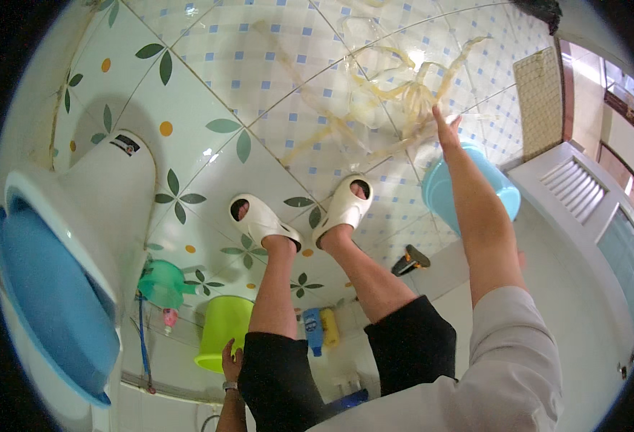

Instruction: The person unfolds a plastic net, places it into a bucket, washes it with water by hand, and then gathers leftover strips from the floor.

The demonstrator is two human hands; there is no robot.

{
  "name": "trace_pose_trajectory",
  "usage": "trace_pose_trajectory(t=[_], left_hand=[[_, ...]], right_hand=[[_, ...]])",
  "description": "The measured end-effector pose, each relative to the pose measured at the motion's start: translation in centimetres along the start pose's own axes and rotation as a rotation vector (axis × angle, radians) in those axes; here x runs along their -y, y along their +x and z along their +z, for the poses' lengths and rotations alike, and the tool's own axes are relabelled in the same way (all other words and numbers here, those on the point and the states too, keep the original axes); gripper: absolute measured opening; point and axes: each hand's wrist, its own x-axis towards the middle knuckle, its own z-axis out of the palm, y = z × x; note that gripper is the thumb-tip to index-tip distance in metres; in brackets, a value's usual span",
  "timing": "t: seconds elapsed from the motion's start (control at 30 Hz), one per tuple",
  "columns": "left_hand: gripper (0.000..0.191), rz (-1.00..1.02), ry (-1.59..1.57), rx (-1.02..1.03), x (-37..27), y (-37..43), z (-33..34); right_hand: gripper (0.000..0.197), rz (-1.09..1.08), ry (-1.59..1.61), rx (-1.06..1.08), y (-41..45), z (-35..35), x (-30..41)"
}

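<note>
My right hand (446, 131) reaches forward over a tangle of long, yellowish translucent strips (411, 97) spread across the wet tiled floor (273, 97). Its fingers are at the near edge of the strips, but whether they grip any cannot be seen. Beneath the right forearm is a light blue plastic bucket (446, 186), its wide rim towards my feet and its narrower end towards the door. My left hand (232, 359) hangs beside my knee, fingers apart, against the lime-green bucket (222, 326); contact with it is unclear.
A white toilet (114, 178) with a blue cover or basin (52, 302) stands left. A green dipper (161, 283), blue bottle (312, 326), yellow bottle (328, 326) and scrub brush (411, 261) lie around my feet. A louvred door (573, 181) and a beige mat (538, 102) are right.
</note>
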Motion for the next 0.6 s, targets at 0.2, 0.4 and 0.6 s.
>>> trace_pose_trajectory(t=[0.2,0.4,0.6], left_hand=[[0.044,-0.056,0.225,0.005,1.9,-0.5,-2.2],[0.045,0.040,0.145,-0.038,-2.8,-0.9,-2.5],[0.045,0.059,0.212,-0.010,-5.0,-0.8,-1.0]], right_hand=[[0.120,-0.349,-0.245,0.256,-6.0,9.9,10.4],[0.098,-0.556,-0.687,0.233,-16.8,16.3,17.5],[0.081,-0.859,-0.633,0.226,-14.3,16.0,13.0]])
